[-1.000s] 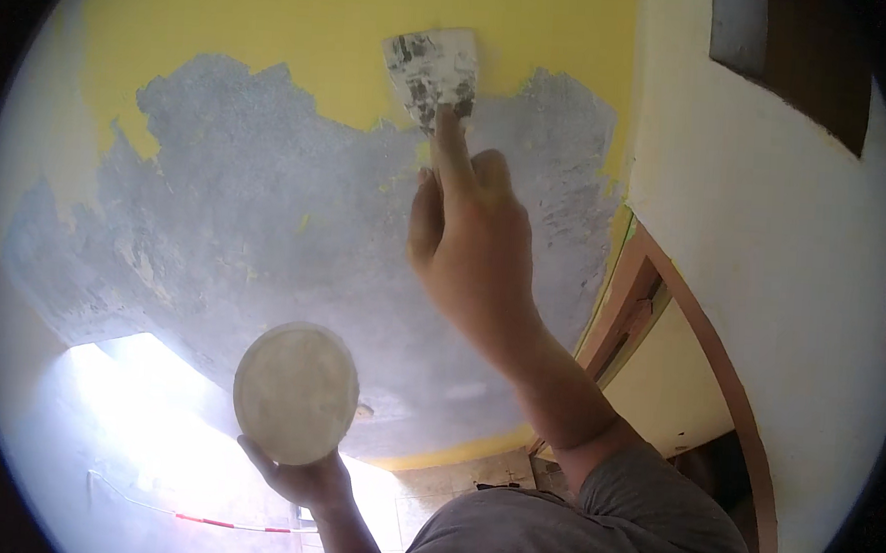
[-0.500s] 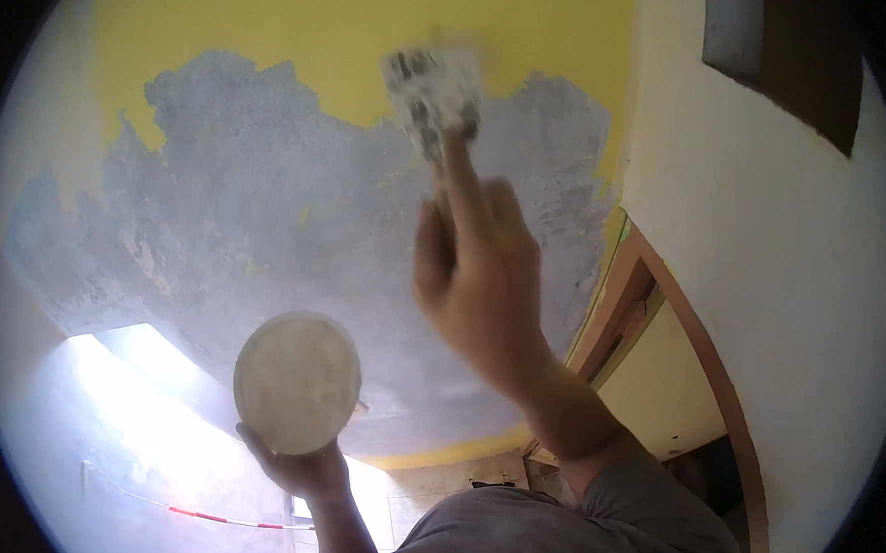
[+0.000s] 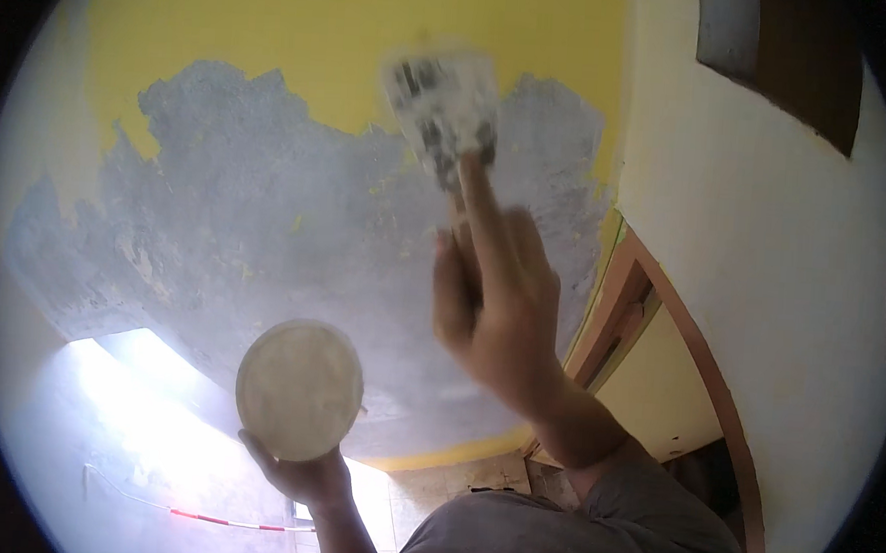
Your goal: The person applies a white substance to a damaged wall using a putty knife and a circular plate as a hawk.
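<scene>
In my right hand (image 3: pixel 507 305) is a putty knife (image 3: pixel 451 117), its handle gripped in my curled fingers. My index finger stretches up along it to the foot of the blade. Grey-white and dark smears cover the wide blade, which is slightly blurred. Behind it is a wall with yellow paint (image 3: pixel 306 29) above and a rough-edged grey bare patch (image 3: pixel 258 177) below. At lower left, my left hand (image 3: pixel 307 472) holds a round cream-coloured disc (image 3: pixel 300 389) at its lower edge. My thumb shows beside its rim; the other fingers are mostly hidden.
A brown-framed doorway (image 3: pixel 695 335) stands on the right, beside a white wall (image 3: pixel 766 233). A dark brown panel (image 3: pixel 809 70) juts in at upper right. Bright light fills the lower left, where a red-and-white strip (image 3: pixel 215 519) hangs.
My right hand has moved a little down and to the right with the putty knife. The disc in my left hand has sunk very slightly.
</scene>
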Action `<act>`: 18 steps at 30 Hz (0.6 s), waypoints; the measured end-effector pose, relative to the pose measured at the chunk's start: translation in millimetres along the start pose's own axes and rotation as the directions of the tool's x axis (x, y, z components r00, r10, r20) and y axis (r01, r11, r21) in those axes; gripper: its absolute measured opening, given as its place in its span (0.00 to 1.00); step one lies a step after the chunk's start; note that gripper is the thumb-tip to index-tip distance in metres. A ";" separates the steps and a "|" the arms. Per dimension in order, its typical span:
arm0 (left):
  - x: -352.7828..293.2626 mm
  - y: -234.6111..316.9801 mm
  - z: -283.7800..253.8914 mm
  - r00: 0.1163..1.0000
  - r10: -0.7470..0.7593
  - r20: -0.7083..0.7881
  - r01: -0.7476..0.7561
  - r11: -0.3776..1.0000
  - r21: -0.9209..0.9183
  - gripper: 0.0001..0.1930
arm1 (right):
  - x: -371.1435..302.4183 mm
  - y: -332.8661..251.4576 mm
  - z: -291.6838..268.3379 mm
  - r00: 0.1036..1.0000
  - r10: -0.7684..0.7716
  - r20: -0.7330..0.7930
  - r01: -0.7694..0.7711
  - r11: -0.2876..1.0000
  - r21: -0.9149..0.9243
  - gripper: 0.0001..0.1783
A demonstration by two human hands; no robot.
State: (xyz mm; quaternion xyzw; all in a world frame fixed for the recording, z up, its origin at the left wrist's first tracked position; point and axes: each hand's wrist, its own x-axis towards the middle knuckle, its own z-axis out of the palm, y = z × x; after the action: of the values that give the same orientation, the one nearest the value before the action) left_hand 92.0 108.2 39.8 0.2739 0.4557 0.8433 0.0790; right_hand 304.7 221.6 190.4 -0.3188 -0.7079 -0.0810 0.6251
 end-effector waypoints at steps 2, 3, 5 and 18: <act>-1.3 21.7 18.8 0.981 -0.179 -0.079 0.157 0.960 -0.231 0.26 | 15.0 14.3 15.6 0.992 -0.089 -0.087 0.087 0.996 -0.030 0.37; -2.5 22.6 20.5 0.948 -0.312 -0.059 0.256 0.861 -0.439 0.26 | 17.7 22.0 23.7 0.967 -0.185 -0.173 0.177 0.982 -0.063 0.36; -4.9 9.6 10.8 0.991 -0.079 -0.107 0.065 0.990 -0.126 0.26 | 16.1 32.3 45.0 0.962 -0.211 -0.174 0.200 0.977 -0.080 0.35; -6.5 7.6 -0.9 0.972 0.222 0.075 -0.232 0.875 0.424 0.26 | -21.8 74.3 84.1 0.997 -0.033 0.070 0.058 0.921 -0.385 0.36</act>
State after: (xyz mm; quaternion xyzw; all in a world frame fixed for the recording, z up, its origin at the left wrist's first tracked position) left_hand 97.9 100.7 43.1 0.3462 0.5939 0.7221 -0.0773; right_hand 275.9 315.4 131.7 -0.4215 -0.7043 -0.2235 0.5257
